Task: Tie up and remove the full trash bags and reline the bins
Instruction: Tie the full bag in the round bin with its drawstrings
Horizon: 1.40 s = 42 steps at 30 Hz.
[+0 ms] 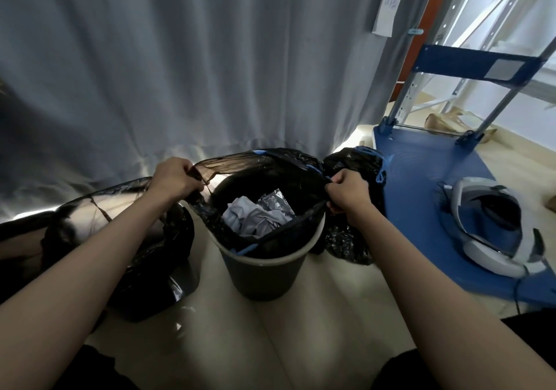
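A dark round bin stands on the floor in the middle. It holds a black trash bag with a blue drawstring, lifted open above the rim. Crumpled pale paper and a clear wrapper lie inside. My left hand grips the bag's left edge. My right hand grips its right edge, both pulling the mouth apart. A tied black bag with blue strings sits behind the bin on the right. Another loose black bag lies to the left under my left arm.
A grey curtain hangs right behind the bin. At the right, a blue platform cart carries a white and dark headset. A metal shelf frame stands behind it. Pale floor tiles lie in front.
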Tool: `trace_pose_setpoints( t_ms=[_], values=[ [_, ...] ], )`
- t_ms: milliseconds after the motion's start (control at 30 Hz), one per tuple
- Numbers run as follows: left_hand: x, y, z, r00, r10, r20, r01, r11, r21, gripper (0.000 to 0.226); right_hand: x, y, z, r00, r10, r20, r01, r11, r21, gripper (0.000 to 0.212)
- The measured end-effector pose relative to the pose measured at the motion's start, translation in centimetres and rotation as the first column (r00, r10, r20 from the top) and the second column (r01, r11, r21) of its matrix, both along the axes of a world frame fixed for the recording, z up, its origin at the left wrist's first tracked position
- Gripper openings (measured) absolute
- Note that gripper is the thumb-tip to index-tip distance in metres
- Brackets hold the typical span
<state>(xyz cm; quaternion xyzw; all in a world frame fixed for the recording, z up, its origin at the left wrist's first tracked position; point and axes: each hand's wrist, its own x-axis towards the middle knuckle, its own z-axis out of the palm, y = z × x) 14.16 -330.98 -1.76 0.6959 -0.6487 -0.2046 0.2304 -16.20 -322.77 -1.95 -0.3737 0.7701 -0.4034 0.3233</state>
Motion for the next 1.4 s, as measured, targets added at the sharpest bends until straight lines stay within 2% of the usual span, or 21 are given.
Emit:
trace_pose_setpoints(
  t_ms=[67,167,267,300,333,400,467,500,567,700,800,867,967,1067,1133,1200,1267,1333,1400],
  values=[
    [0.3,0.2,0.1,0.996,0.053,-0.074,-0.057,0.997,-0.049,0.019,-0.9,0.4,-0.1,0.998,-0.048,-0.043,0.045,0.997,-0.059,0.012],
    [0.8,0.6,0.1,0.982,0.106,-0.156,-0.116,0.992,-0.057,0.024,-1.6,1.0,-1.1,0.996,-0.058,-0.063,0.054,0.997,-0.059,0.015],
    [0.7,1.7,0.6,0.981,0.103,-0.166,-0.092,0.993,0.071,0.041,-1.3,1.5,-1.5,0.999,0.008,-0.046,-0.004,0.996,0.087,0.047],
    [0.6,2.3,0.8,0.985,0.082,-0.154,-0.059,0.987,0.148,0.046,-1.1,1.5,-1.6,0.998,0.044,-0.035,-0.038,0.988,0.152,0.05],
    [0.6,2.7,0.9,0.986,0.063,-0.156,-0.027,0.975,0.219,0.047,-0.9,1.5,-1.6,0.996,0.082,-0.016,-0.077,0.975,0.206,0.047],
    [0.2,3.8,0.7,0.962,0.068,-0.263,0.035,0.929,0.367,0.036,-0.6,1.6,-1.5,0.989,0.147,0.031,-0.15,0.953,0.261,0.03],
    [0.0,4.6,0.4,0.935,0.096,-0.34,0.052,0.914,0.402,0.023,0.0,1.7,-1.4,0.984,0.163,0.074,-0.176,0.956,0.236,0.014],
    [-0.1,4.7,0.5,0.935,0.098,-0.342,0.046,0.92,0.389,0.021,0.2,1.6,-1.2,0.984,0.148,0.096,-0.165,0.966,0.197,0.012],
    [0.1,4.7,1.0,0.94,0.087,-0.329,0.031,0.941,0.337,0.016,0.5,1.6,-0.8,0.991,0.073,0.109,-0.083,0.992,0.094,0.022],
    [1.0,4.3,1.9,0.948,0.115,-0.296,-0.049,0.974,0.222,0.024,0.1,1.8,-0.1,0.998,-0.031,0.063,0.033,0.999,-0.03,0.025],
    [1.1,4.8,2.1,0.942,0.122,-0.312,-0.054,0.974,0.219,0.018,0.1,2.3,-0.1,0.988,0.02,0.151,-0.027,0.999,0.045,0.014],
    [0.6,5.8,1.9,0.945,0.116,-0.306,-0.019,0.953,0.303,0.026,0.4,2.6,-0.1,0.973,0.114,0.199,-0.141,0.982,0.129,0.013],
    [-0.3,7.0,1.3,0.925,0.084,-0.37,0.064,0.927,0.37,0.016,0.8,2.7,-0.2,0.961,0.133,0.244,-0.163,0.981,0.108,0.009],
    [0.0,6.5,1.8,0.933,0.101,-0.345,-0.027,0.977,0.212,0.023,0.1,2.5,-0.8,0.974,0.0,0.228,-0.007,0.999,0.032,0.016],
    [0.3,6.2,2.5,0.97,0.06,-0.237,-0.054,0.998,0.031,0.032,-0.2,2.6,-1.4,0.971,-0.034,0.235,0.033,0.999,0.01,0.014],
    [0.0,6.6,3.0,0.986,-0.063,-0.157,0.035,0.983,-0.181,0.029,-0.1,2.9,-1.5,0.965,-0.049,0.257,0.05,0.999,0.002,0.014],
    [-0.9,7.7,3.3,0.939,-0.315,-0.14,0.269,0.924,-0.273,0.03,0.1,3.1,-1.4,0.952,-0.07,0.297,0.073,0.997,0.001,0.018],
    [-2.1,8.7,3.0,0.824,-0.565,-0.053,0.544,0.813,-0.21,0.046,0.3,3.2,-1.1,0.942,-0.08,0.327,0.088,0.996,-0.01,0.022],
    [-3.2,9.0,1.8,0.701,-0.679,0.217,0.708,0.701,-0.092,0.068,0.4,3.2,-0.9,0.94,-0.077,0.331,0.087,0.996,-0.015,0.021]
  ],
)
